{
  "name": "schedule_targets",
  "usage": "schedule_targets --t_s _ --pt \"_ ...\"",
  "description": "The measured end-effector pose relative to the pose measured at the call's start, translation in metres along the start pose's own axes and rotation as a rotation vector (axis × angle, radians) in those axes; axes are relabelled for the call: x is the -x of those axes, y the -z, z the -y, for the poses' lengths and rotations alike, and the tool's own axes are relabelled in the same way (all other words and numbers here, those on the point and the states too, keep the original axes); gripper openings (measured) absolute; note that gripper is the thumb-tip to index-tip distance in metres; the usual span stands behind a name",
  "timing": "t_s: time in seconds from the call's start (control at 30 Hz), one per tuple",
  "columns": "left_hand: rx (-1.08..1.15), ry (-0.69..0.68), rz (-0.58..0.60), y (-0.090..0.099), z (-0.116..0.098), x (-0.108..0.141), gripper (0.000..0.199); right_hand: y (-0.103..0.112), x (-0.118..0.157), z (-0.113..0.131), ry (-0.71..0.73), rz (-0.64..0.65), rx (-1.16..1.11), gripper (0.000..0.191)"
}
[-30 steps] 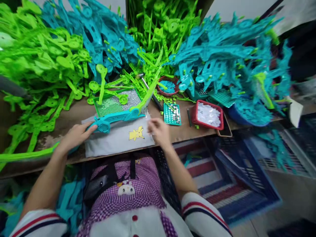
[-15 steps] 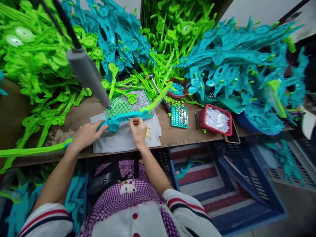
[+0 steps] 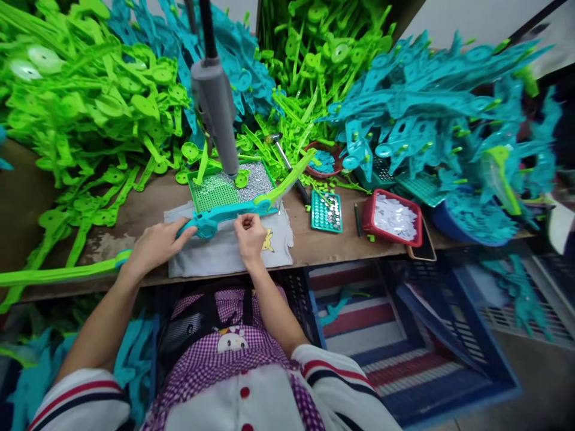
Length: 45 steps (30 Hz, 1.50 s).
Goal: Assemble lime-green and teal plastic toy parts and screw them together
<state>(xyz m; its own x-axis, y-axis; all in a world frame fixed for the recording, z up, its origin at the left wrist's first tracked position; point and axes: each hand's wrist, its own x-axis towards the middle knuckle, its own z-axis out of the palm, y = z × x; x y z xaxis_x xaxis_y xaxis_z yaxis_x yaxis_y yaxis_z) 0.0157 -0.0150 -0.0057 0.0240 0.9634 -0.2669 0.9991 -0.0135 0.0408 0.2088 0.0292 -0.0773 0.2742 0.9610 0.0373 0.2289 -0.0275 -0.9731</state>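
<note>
Figure: Two-handed work on a long, narrow turquoise plastic part [image 3: 236,211], which lies over a pale cloth [image 3: 220,254] at the bench's front edge.
The left hand [image 3: 155,245] grips the part's nine-o'clock end between thumb and fingers; the right hand [image 3: 250,239], at about four o'clock, makes a narrow pinch by its lower edge, though whether a tiny piece sits between the fingertips cannot be told. A flat, lime-green plastic arm [image 3: 291,178] extends toward two o'clock. At twelve o'clock, a grey cylindrical power tool [image 3: 218,111] hangs over a green plastic tray [image 3: 192,190] of small silvery pieces [image 3: 256,179]. The step in hand appears to be fine fingertip placing or adjusting; the next move would call for a steady left hold and precise right-hand alignment.
</note>
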Motion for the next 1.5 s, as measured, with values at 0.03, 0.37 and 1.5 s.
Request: schedule_targets --t_s 0.03,0.37,1.5 --pt "-0.003 -0.005 -0.001 0.000 0.000 0.001 0.045 -0.001 0.001 0.000 0.003 -0.005 0.006 0.017" --pt "0.027 -0.041 -0.029 -0.002 -0.003 0.006 0.046 0.012 -0.002 -0.005 0.133 0.139 0.078 0.027" --pt "-0.049 -0.348 0.018 -0.059 0.002 0.066 0.050 0.109 -0.162 0.029 0.301 0.275 0.688 0.030"
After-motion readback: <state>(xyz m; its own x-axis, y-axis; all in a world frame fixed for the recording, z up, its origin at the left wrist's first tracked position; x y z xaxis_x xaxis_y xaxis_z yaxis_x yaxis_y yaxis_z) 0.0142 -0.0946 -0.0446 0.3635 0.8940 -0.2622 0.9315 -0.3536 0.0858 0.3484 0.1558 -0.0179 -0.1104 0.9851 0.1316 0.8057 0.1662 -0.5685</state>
